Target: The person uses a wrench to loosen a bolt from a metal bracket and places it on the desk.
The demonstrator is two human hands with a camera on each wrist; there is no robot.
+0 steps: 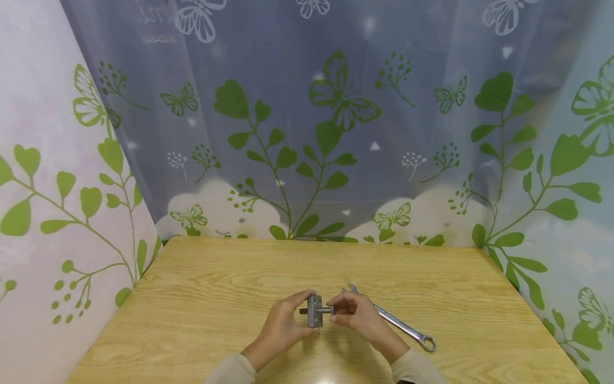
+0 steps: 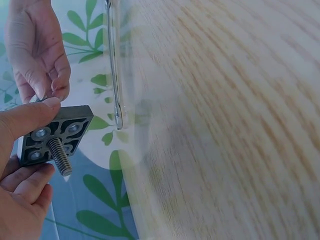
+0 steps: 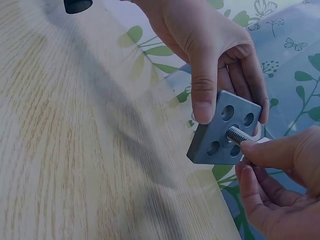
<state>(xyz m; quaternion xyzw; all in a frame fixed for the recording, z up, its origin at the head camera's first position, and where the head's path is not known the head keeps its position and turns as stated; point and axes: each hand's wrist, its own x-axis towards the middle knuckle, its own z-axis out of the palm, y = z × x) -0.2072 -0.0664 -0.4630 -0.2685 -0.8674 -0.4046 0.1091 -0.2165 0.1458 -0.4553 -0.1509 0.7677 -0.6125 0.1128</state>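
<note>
My left hand (image 1: pixel 283 322) grips a square grey metal plate (image 1: pixel 315 311) by its edges, thumb on one edge and fingers on the opposite one. The plate is held up over the table, with recessed round holes near its corners in the right wrist view. A threaded bolt (image 3: pixel 240 135) runs through its centre, and its bare end (image 2: pixel 61 157) sticks out on the far side from my right hand. With thumb and fingertips my right hand (image 1: pixel 357 314) pinches the bolt's other end, which those fingers hide. Behind that hand a combination wrench (image 1: pixel 403 324) lies on the table.
The wood-grain table (image 1: pixel 216 272) spreads under both hands. A curtain (image 1: pixel 288 133) printed with leaves and butterflies hangs behind its back edge, and more printed cloth (image 1: pixel 48 186) stands along the sides. The wrench's ring end points toward the near right.
</note>
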